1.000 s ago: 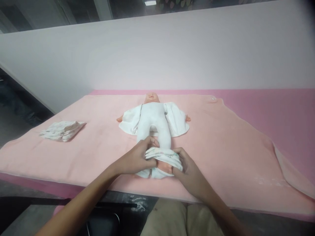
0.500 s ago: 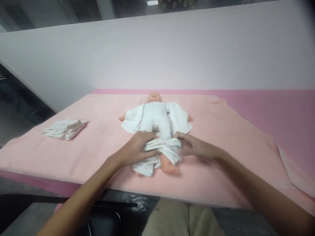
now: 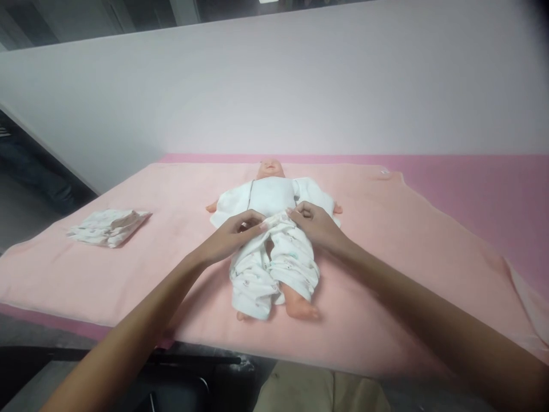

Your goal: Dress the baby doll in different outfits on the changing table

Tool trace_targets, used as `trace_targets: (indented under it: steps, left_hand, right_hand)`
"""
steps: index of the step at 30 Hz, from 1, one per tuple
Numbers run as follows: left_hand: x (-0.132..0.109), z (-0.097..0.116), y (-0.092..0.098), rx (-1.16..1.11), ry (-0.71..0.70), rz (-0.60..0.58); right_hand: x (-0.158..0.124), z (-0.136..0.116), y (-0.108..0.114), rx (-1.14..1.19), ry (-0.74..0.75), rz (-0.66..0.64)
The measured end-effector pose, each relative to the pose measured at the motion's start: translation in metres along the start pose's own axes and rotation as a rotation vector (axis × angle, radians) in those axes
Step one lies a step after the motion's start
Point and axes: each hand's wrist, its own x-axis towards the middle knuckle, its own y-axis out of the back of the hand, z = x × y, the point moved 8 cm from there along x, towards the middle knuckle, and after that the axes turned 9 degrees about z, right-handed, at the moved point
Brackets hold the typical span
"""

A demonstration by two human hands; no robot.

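White printed trousers (image 3: 294, 257) are covering the legs of a doll (image 3: 272, 194) just below the centre of the frame, and we are observing the left hand (image 3: 235, 233) and the right hand (image 3: 316, 224) pinching the waistband narrowly between thumb and fingers, one at either side. We are finding the doll lying face up on a pink blanket (image 3: 373, 229), while a folded cloth (image 3: 107, 227) is resting at the frame's left, well apart from both hands.

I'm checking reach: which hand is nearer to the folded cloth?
Left. The left hand is right of the folded cloth, at the top of the pants; the right hand is farther right, also at their top.
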Motion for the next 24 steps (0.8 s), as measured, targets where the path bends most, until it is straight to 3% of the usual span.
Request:
trace_targets:
  steps: [5, 10, 15, 17, 21, 24]
  left_hand:
    - [-0.004, -0.012, 0.009, 0.124, -0.030, 0.063]
    - [-0.005, -0.037, 0.007, -0.123, 0.058, 0.075]
    - [-0.006, -0.066, 0.020, -0.258, 0.144, 0.436]
    - [-0.007, -0.077, 0.022, -0.293, 0.218, 0.515]
    - [-0.003, -0.088, 0.018, -0.385, 0.337, 0.465]
    - [0.008, -0.086, 0.019, -0.430, 0.327, 0.432]
  right_hand:
    - [-0.010, 0.025, -0.003, 0.148, -0.094, 0.119]
    - [-0.012, 0.053, -0.009, 0.325, -0.249, 0.110]
    - [-0.013, 0.055, -0.017, 0.357, -0.245, 0.040]
    - [-0.012, 0.050, -0.019, 0.307, -0.214, 0.007]
    - [-0.003, 0.042, -0.015, 0.145, -0.174, -0.053]
    - [0.010, 0.032, -0.011, 0.059, -0.136, -0.145]
